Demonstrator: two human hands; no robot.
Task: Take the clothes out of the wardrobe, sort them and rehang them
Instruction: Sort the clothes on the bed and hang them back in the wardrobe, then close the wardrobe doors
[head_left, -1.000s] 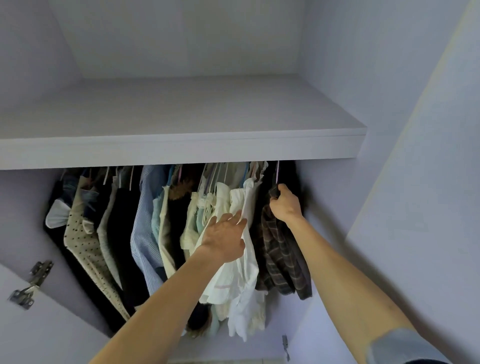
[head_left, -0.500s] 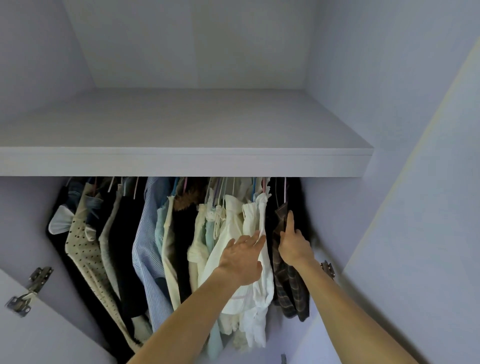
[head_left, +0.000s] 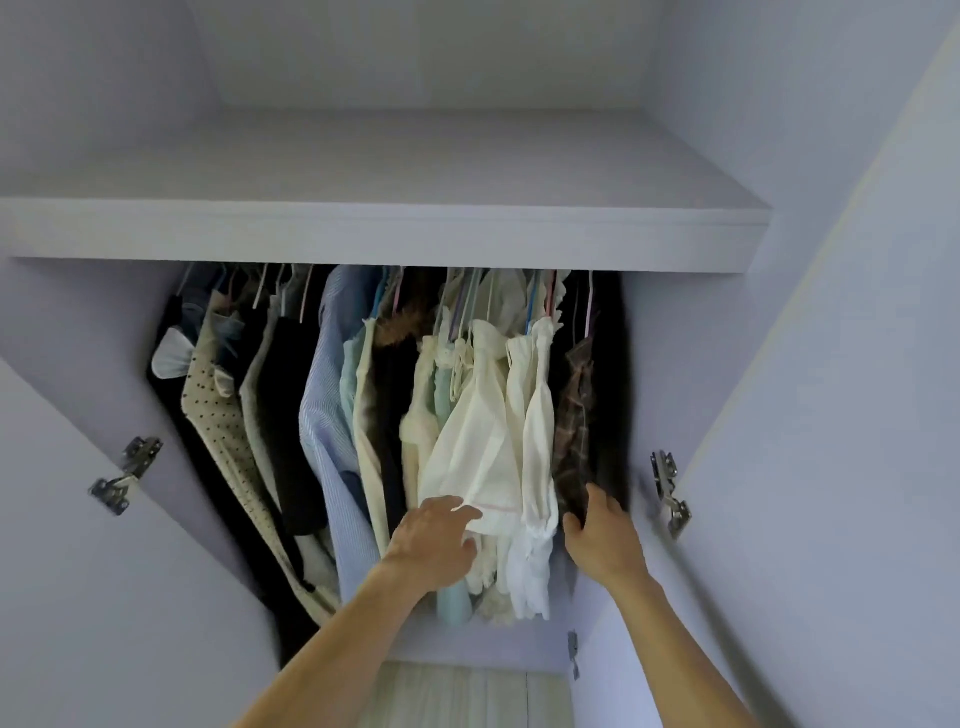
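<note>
**Position of task items.** The clothes (head_left: 395, 415) all hang inside the wardrobe, packed in one row under the shelf (head_left: 384, 234). None is out yet. The rail is hidden behind the shelf's front edge; only hanger necks show.

**Hands.** The left hand (head_left: 436, 540) lies low on the cream garment (head_left: 483, 441), fingers nearly straight against the hem, and no closed grip is seen. The right hand (head_left: 602, 535) is also spread, with its thumb on the near side of the plaid garment (head_left: 574, 415) and its fingers reaching toward the black garment (head_left: 610, 389) beside it. It does not clasp either.

**Reason for placement (judgement).** The hands sit either side of the pale group, at hem level, apparently parting the row. This would isolate a bundle at the right end before it is lifted off. The tight packing makes such parting necessary.

**Count.**
- Hands: two.
- Shelf: one, with nothing seen on it.
- Doors: two, both swung open.
- Hinges: the left hinge (head_left: 124, 473), the right hinge (head_left: 670, 488) and a small lower fitting (head_left: 573, 649), three in all.
- Distinct garments: one dotted garment (head_left: 223, 415), one blue striped shirt (head_left: 322, 405), one plaid and several pale pieces.
- Total garments: the overlap prevents a firm count.

**Progress (judgement).** Removal has not begun.
</note>
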